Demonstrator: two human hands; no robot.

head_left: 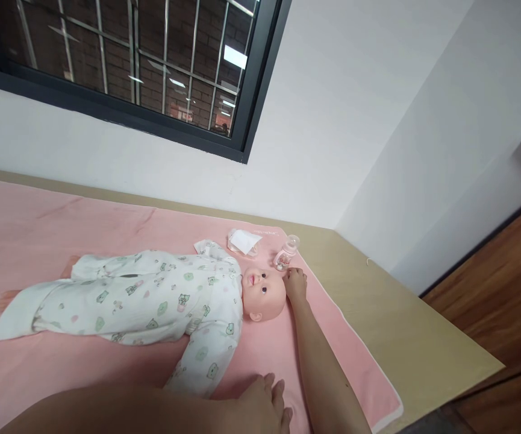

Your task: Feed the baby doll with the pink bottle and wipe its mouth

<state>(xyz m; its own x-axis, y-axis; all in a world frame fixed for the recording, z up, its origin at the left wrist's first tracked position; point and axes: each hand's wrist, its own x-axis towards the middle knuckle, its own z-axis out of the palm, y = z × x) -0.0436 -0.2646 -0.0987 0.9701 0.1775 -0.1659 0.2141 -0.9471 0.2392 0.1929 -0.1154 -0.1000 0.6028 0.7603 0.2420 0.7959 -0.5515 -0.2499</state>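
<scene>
A bald doll [264, 295] in white pyjamas with a bear print lies on its back on a pink mat [260, 355], its head toward the right. My right hand [296, 283] rests on the mat just past the top of the doll's head, close to the base of a small clear bottle [286, 253]; its fingers are slightly bent and apart, holding nothing visible. Near the bottom edge, my left hand [269, 402] lies low over the mat beside the doll's sleeve, fingers apart and nothing seen in them.
Beyond the doll's shoulder sits a small pack with a white top [244, 241]. The mat covers part of a pale wooden surface [377, 307], whose edge runs along the right. Behind are a white wall [305, 150] and a dark-framed window [246, 120] with bars.
</scene>
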